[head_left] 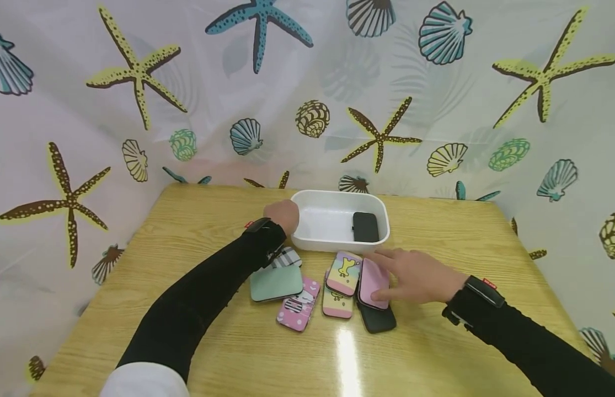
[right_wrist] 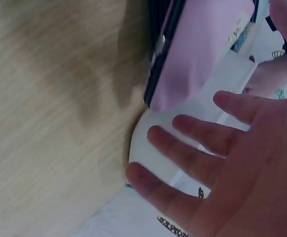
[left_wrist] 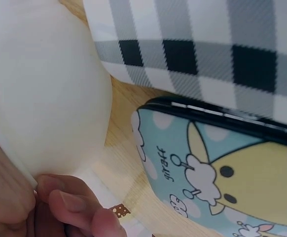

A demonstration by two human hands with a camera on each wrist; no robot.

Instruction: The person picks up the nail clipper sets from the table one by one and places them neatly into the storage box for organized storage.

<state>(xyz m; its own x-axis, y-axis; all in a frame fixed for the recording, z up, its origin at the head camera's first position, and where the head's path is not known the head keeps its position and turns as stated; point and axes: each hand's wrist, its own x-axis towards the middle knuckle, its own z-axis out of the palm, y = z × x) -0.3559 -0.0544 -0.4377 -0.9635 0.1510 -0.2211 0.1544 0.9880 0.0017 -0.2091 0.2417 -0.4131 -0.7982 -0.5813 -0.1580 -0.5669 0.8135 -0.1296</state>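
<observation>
My left hand (head_left: 283, 215) is at the left end of a white plastic bin (head_left: 332, 246); in the left wrist view its curled fingers grip the rim. Inside the bin, on the right, lies a black flat case (head_left: 365, 227). My right hand (head_left: 413, 273) reaches over a pink flat case (head_left: 373, 282), fingers spread and apart from it in the right wrist view. The pink case rests on a dark case (head_left: 379, 320). Beside it, a giraffe-print case (head_left: 343, 274) overlaps a similar yellow-and-pink case (head_left: 338, 305).
Left of these lie a mint-green case (head_left: 276, 283), a pink dotted case (head_left: 299, 309) and a checkered case (head_left: 287, 257), partly behind the left forearm. The cases form a cluster in front of the bin on a wooden table (head_left: 228, 353). A shell-print cloth (head_left: 297, 160) hangs behind.
</observation>
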